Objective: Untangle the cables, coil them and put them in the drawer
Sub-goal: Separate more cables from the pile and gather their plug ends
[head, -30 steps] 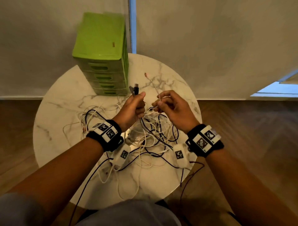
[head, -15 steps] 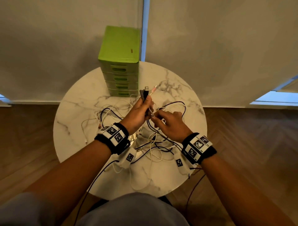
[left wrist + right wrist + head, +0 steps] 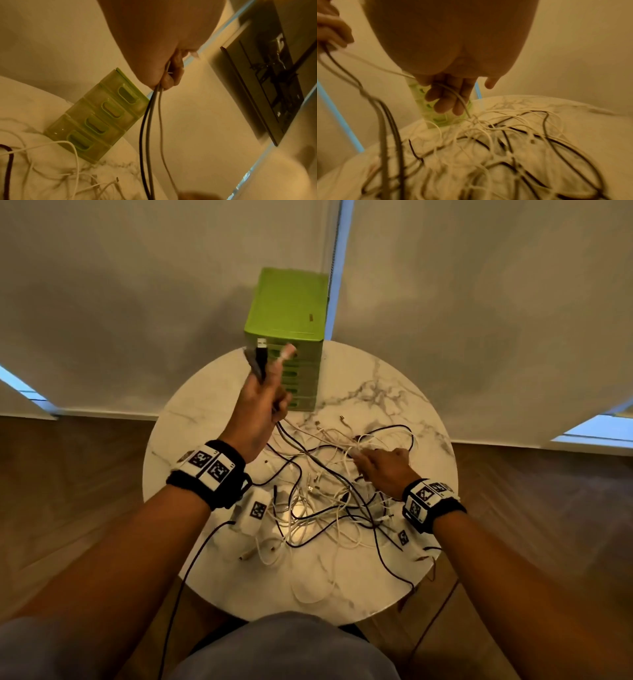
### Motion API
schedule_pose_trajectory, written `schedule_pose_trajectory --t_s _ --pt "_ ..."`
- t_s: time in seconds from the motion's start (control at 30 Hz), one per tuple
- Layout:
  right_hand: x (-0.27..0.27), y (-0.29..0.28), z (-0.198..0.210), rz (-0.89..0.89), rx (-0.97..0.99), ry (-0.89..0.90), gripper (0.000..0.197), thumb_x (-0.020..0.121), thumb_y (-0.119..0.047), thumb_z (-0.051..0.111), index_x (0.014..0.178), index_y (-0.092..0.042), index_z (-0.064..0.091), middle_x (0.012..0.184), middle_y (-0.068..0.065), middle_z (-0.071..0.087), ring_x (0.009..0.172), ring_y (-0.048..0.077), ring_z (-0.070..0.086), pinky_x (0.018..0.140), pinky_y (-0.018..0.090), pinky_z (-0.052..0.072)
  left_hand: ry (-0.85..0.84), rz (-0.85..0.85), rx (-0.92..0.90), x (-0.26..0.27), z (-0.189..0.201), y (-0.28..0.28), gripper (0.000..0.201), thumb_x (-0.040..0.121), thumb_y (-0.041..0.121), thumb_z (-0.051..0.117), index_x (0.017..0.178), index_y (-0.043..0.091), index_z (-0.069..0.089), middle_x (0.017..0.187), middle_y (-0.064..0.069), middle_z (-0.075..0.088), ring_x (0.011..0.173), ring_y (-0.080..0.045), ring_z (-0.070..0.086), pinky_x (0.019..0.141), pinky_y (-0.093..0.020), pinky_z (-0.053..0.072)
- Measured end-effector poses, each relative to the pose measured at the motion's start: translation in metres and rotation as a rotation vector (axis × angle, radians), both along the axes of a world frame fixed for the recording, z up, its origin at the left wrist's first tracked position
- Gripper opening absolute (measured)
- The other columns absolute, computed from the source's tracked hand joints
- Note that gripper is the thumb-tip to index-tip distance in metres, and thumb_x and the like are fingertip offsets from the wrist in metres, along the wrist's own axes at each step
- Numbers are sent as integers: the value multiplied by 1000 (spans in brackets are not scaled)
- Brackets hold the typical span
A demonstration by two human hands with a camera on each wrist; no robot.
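Observation:
A tangle of white and black cables (image 3: 329,494) lies spread over the round marble table (image 3: 191,440). My left hand (image 3: 260,402) is raised above the table's far side and grips several cable ends (image 3: 262,354), a black USB plug, a grey one and a pinkish one sticking up; their cords (image 3: 150,121) hang taut down to the pile. My right hand (image 3: 383,467) is low over the tangle's right part, its fingers (image 3: 447,100) curled round a white cable (image 3: 458,100). The green drawer unit (image 3: 291,313) stands at the table's far edge, drawers closed.
White sensor boxes (image 3: 253,511) with tags hang under both wrists near the pile. Thin dark leads trail off the table's near edge. Wooden floor surrounds the table, pale blinds hang behind it. My grey-clad knee (image 3: 284,648) is just below the table's front edge.
My left hand has risen and pulled the held cable ends up and away, drawing the cords taut. My right hand has dropped to the right onto the pile. The camera view has shifted.

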State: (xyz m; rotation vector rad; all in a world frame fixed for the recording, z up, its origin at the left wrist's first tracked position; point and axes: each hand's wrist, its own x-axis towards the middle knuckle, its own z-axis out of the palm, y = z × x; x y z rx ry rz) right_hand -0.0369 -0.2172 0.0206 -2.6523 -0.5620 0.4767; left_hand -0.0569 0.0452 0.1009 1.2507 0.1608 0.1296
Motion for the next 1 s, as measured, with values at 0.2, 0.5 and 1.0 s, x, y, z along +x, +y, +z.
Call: schedule_pose_trajectory --t_s 0.2,0.5,1.0 --pt "7 39 39 -168 502 -158 36 103 -51 31 73 -42 46 61 -13 56 64 15 63 89 58 46 226 -110 236 -15 -13 -21 55 102 51 52 52 28 57 55 6 45 56 -15 43 65 -31 39" --pt "-19 62 44 178 430 -26 48 105 -52 19 72 -33 49 61 -7 57 62 9 57 88 51 46 187 -126 -81 -8 -11 -40 51 109 44 32 75 15 56 67 1 66 71 -16 56 63 -29 33" --pt "15 2 3 158 -11 -60 39 108 -42 25 88 -26 55 74 -6 67 82 24 65 102 45 38 76 -28 266 -1 20 12 42 108 40 40 89 9 63 67 4 42 62 -11 37 63 -25 33"
